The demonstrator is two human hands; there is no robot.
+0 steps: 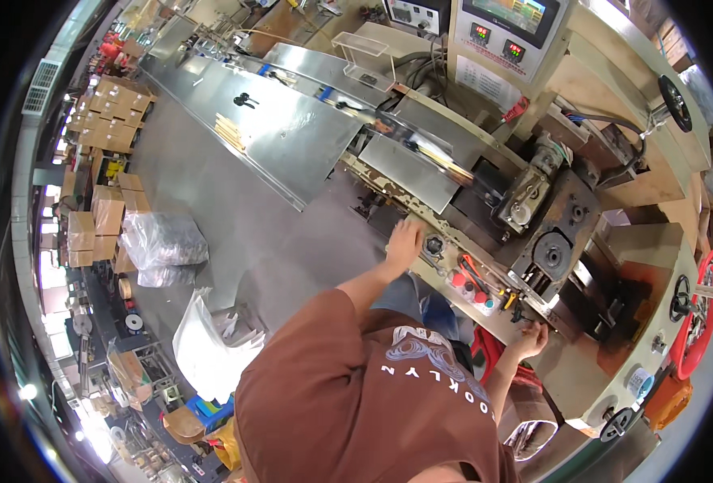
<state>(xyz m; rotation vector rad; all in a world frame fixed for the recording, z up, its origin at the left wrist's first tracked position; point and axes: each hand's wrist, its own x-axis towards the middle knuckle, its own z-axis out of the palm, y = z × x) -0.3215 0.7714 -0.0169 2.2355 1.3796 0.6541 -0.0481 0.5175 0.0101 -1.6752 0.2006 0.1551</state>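
Note:
My left hand (405, 241) rests on the front edge of a long machine (389, 200), its fingers stretched out and nothing visible in them. A round metal knob (434, 245) sits just to its right. Farther right, my right hand (531, 341) is at the machine's ledge with fingers drawn together, close to a small black part (520, 312). What it grips, if anything, is too small to make out. Between my hands, red-handled pliers (473, 272) and small red-capped containers (459, 279) stand on the ledge. Thin sticks (445, 160), blurred, lie along the machine's track.
A metal table (292, 133) extends to the far left, with a bundle of sticks (229, 132) and black clips (245, 100) on it. A control panel (505, 36) rises behind. Cartons (111, 113) and a white sack (208, 342) stand left; a red handwheel (698, 314) is right.

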